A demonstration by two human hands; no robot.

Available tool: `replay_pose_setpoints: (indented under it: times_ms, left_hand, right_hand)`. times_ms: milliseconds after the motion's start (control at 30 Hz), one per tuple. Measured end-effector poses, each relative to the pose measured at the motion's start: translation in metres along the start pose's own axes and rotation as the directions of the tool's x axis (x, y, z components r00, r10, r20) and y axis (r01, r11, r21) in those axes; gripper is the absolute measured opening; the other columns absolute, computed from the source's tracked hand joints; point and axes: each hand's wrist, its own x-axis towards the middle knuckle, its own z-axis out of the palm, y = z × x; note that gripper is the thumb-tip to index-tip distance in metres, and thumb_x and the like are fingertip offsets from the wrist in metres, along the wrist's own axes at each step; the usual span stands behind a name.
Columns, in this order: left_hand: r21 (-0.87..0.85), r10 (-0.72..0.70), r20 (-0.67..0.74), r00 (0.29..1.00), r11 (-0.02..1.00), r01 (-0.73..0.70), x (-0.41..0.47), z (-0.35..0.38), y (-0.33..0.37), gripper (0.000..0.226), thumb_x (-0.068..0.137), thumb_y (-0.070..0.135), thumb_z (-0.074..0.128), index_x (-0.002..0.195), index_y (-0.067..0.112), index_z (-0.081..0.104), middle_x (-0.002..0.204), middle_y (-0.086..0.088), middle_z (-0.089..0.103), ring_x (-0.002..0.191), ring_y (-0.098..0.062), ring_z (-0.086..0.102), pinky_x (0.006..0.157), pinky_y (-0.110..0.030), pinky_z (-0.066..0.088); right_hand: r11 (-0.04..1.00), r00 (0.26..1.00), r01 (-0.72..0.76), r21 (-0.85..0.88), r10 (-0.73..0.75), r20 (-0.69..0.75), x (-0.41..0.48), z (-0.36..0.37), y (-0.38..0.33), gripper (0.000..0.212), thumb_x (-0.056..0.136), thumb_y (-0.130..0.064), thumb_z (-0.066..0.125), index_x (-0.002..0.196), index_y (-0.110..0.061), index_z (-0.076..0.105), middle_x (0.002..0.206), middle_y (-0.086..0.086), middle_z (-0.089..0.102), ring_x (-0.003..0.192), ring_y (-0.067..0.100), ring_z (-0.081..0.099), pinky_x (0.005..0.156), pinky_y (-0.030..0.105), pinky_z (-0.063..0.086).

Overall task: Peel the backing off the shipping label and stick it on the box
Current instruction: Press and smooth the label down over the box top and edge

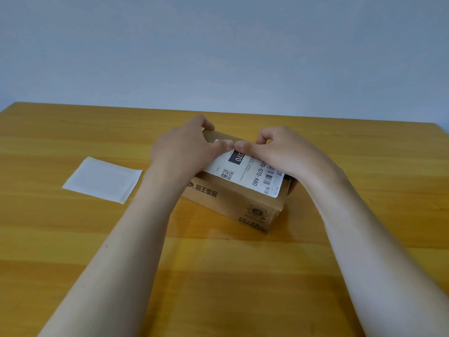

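A small brown cardboard box [233,205] sits on the wooden table, turned at an angle. A white shipping label [245,175] with a barcode and QR code lies flat on its top face. My left hand [184,147] wraps the box's far left corner, its thumb pressing the label's far edge. My right hand [279,152] grips the box's right side, its thumb also pressing the label, tip to tip with the left thumb. The peeled backing sheet [103,180], blank and white, lies flat on the table to the left.
The wooden table [218,276] stretches wide around the box, with its far edge against a plain grey-blue wall [218,49]. My two forearms reach in from the bottom of the view.
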Motion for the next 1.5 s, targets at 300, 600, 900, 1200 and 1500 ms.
replay_pose_setpoints:
  times_ms: [300,600,900,1200,1500]
  left_hand:
    - [0.076,-0.008,-0.031,0.999,0.997,0.011,-0.002,0.002,0.007,0.038,0.098,0.063,0.055,0.117,0.031,0.051,0.098,0.001,0.060,0.092,-0.028,0.060,0.060,-0.032,0.034]
    - [0.030,0.041,-0.021,0.999,0.999,-0.040,0.000,0.005,0.008,0.043,0.105,0.054,0.047,0.137,0.028,0.061,0.142,0.000,0.056,0.114,-0.028,0.062,0.086,-0.040,0.050]
    - [-0.013,0.033,0.114,0.993,0.999,-0.032,-0.003,-0.006,0.007,0.064,0.091,0.065,0.065,0.145,0.031,0.054,0.109,0.008,0.057,0.091,-0.021,0.063,0.078,-0.038,0.057]
    - [0.020,0.030,0.067,0.997,0.999,-0.031,0.001,-0.001,0.006,0.058,0.086,0.067,0.068,0.132,0.033,0.057,0.087,0.017,0.052,0.079,-0.014,0.062,0.074,-0.038,0.059]
    - [0.039,0.026,0.043,0.999,0.999,-0.028,0.004,0.002,0.003,0.050,0.085,0.071,0.067,0.118,0.035,0.056,0.089,0.011,0.058,0.079,-0.019,0.065,0.067,-0.035,0.056]
  right_hand:
    - [0.999,0.999,-0.034,-0.036,0.035,0.031,0.000,-0.002,-0.002,0.056,0.083,-0.076,0.067,0.083,-0.021,0.055,0.088,0.005,0.077,0.077,0.028,0.077,0.057,0.034,0.055]
    - [0.980,0.989,0.061,0.187,-0.033,-0.146,0.006,-0.005,0.000,0.066,0.085,-0.052,0.082,0.142,-0.038,0.055,0.132,-0.012,0.056,0.100,0.000,0.058,0.061,0.015,0.042]
    - [0.982,0.999,0.028,0.185,-0.032,0.019,0.009,-0.009,0.003,0.104,0.073,-0.052,0.091,0.162,-0.033,0.039,0.158,-0.008,0.048,0.118,0.011,0.050,0.094,0.030,0.041]
    - [0.991,0.999,-0.031,0.130,0.026,0.035,0.009,-0.009,0.005,0.103,0.069,-0.064,0.088,0.157,-0.037,0.039,0.132,-0.010,0.053,0.115,0.017,0.061,0.091,0.037,0.053]
    - [0.995,0.999,-0.034,0.093,0.035,-0.017,0.011,-0.005,0.006,0.087,0.071,-0.067,0.086,0.140,-0.033,0.045,0.113,-0.013,0.057,0.096,0.005,0.061,0.071,0.033,0.048]
